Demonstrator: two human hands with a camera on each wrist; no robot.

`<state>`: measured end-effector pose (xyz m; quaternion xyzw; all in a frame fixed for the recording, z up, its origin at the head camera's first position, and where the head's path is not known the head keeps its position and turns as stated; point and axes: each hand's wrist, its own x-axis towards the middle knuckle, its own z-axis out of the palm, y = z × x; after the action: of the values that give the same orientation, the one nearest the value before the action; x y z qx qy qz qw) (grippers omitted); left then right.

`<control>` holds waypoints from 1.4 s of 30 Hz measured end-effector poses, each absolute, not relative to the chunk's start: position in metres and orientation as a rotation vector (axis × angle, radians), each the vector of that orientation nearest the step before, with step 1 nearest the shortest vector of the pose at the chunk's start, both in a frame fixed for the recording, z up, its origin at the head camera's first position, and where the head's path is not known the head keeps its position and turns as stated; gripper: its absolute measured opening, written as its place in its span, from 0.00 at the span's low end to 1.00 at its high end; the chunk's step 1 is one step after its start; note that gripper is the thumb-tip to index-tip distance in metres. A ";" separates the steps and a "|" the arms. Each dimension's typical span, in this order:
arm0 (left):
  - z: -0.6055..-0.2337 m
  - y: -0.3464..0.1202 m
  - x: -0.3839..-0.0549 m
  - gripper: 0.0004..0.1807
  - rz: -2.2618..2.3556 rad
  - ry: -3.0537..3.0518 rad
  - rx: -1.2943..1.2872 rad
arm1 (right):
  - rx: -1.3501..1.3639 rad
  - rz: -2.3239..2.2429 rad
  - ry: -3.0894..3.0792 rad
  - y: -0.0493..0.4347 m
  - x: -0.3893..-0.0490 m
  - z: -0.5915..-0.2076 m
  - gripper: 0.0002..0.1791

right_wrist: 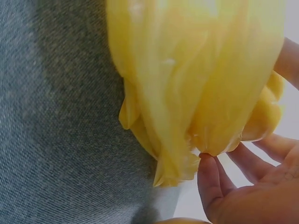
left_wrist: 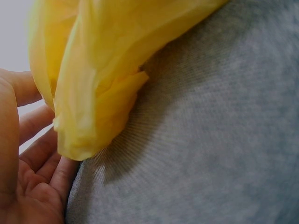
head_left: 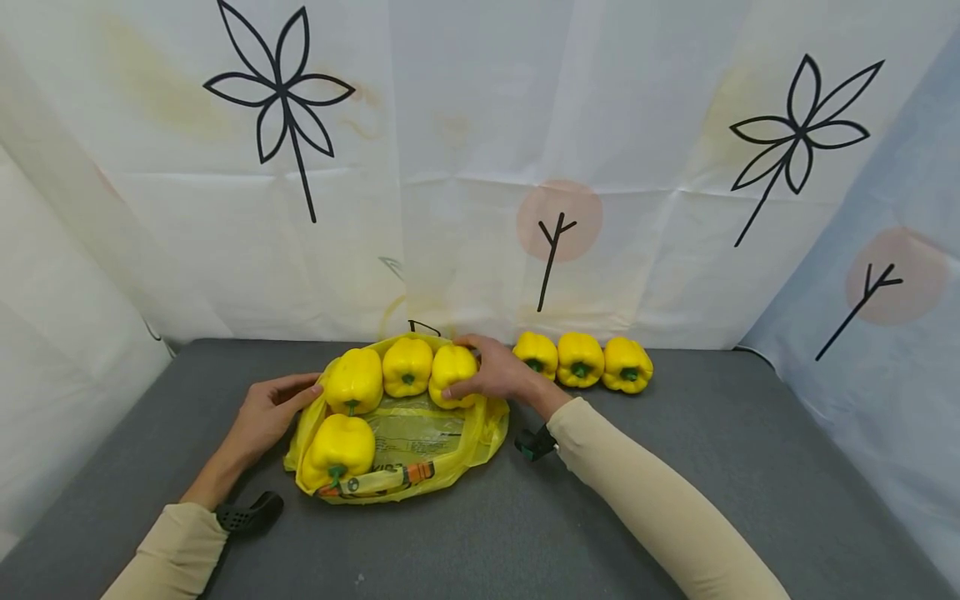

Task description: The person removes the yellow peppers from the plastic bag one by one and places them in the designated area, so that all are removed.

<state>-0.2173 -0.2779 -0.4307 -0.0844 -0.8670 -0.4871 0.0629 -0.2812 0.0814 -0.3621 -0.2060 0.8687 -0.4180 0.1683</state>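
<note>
A yellow plastic bag [head_left: 480, 442] lies spread open on the grey tabletop, with several yellow bell peppers in it along its left and back sides. My right hand [head_left: 495, 368] holds the bell pepper [head_left: 452, 372] at the back right of the bag, thumb in front and fingers behind. In the right wrist view, fingertips [right_wrist: 210, 175] of that hand touch the bag's outside. At the bag's left edge, my left hand [head_left: 262, 417] rests against the plastic beside another bell pepper [head_left: 354, 379]. Its fingers [left_wrist: 39, 151] lie loosely along the bag in the left wrist view.
Three more bell peppers [head_left: 581, 360] stand in a row at the back of the table [head_left: 675, 467], right of the bag. A white patterned cloth [head_left: 465, 250] hangs behind the table, with more cloth at both sides.
</note>
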 end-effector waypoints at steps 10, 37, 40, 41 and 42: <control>-0.432 -0.278 -0.218 0.25 -1.469 -2.609 -0.264 | -0.581 -1.306 2.447 0.085 -0.274 -0.355 0.52; -0.432 -0.278 -0.218 0.25 -1.478 -2.616 -0.259 | -0.594 -1.450 2.422 0.096 -0.261 -0.339 0.49; -0.432 -0.278 -0.218 0.26 -1.481 -2.614 -0.255 | -0.595 -1.494 2.400 0.098 -0.258 -0.335 0.49; -0.432 -0.278 -0.218 0.26 -1.481 -2.612 -0.255 | -0.595 -1.507 2.395 0.099 -0.256 -0.334 0.49; -0.432 -0.278 -0.218 0.25 -1.481 -2.609 -0.257 | -0.597 -1.522 2.385 0.100 -0.255 -0.333 0.48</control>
<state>-0.2180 -0.2778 -0.4320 -0.0852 -0.8647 -0.4908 0.0652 -0.2551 0.0999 -0.3329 -0.2048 0.8184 -0.5223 0.1244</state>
